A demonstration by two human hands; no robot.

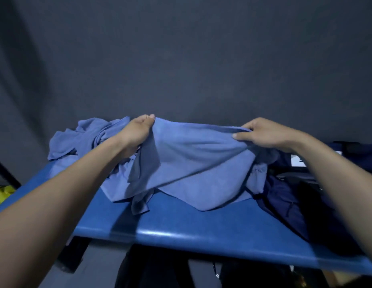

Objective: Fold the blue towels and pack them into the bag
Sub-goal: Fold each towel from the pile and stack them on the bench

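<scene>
A blue towel (pixel 193 163) is stretched between my two hands above the blue table (pixel 181 225). My left hand (pixel 137 129) pinches its upper left edge. My right hand (pixel 262 132) pinches the upper right edge. The towel's lower part sags onto the table. Behind my left hand lies a heap of other crumpled blue towels (pixel 77 138). A dark navy bag (pixel 289 204) rests on the right end of the table, partly under my right forearm.
A dark grey cloth backdrop (pixel 181 59) hangs behind the table. Something yellow (pixel 2 196) shows at the left edge below table height. The table's front edge runs across the lower frame, with dark shapes beneath it.
</scene>
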